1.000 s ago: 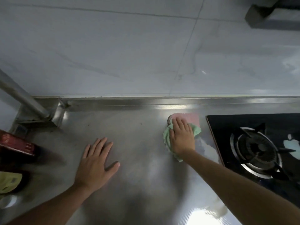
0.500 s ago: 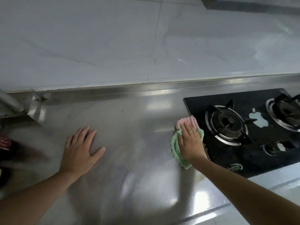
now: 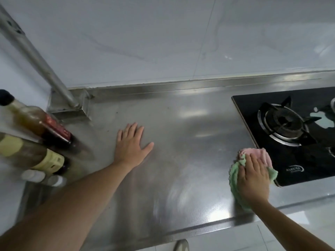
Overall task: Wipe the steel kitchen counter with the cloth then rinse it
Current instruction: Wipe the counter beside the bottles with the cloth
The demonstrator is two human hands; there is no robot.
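The steel counter point(image 3: 181, 142) runs from the wall to a front edge near me. My right hand point(image 3: 252, 178) presses flat on a green and pink cloth point(image 3: 233, 178) at the counter's front, right beside the black hob's near left corner. The cloth's pink part point(image 3: 261, 154) overlaps the hob's edge. My left hand point(image 3: 131, 145) lies flat on the bare steel in the middle, fingers spread, holding nothing.
A black glass gas hob point(image 3: 290, 160) with a burner point(image 3: 282, 124) fills the right side. Sauce bottles point(image 3: 39, 127) and small white caps point(image 3: 36, 175) stand at the left. A steel pole on a bracket point(image 3: 68, 107) rises at the back left. White tiled wall behind.
My right hand has drawn the cloth along the hob's left edge from the back of the counter toward the front edge. My left hand has stayed flat on the steel.
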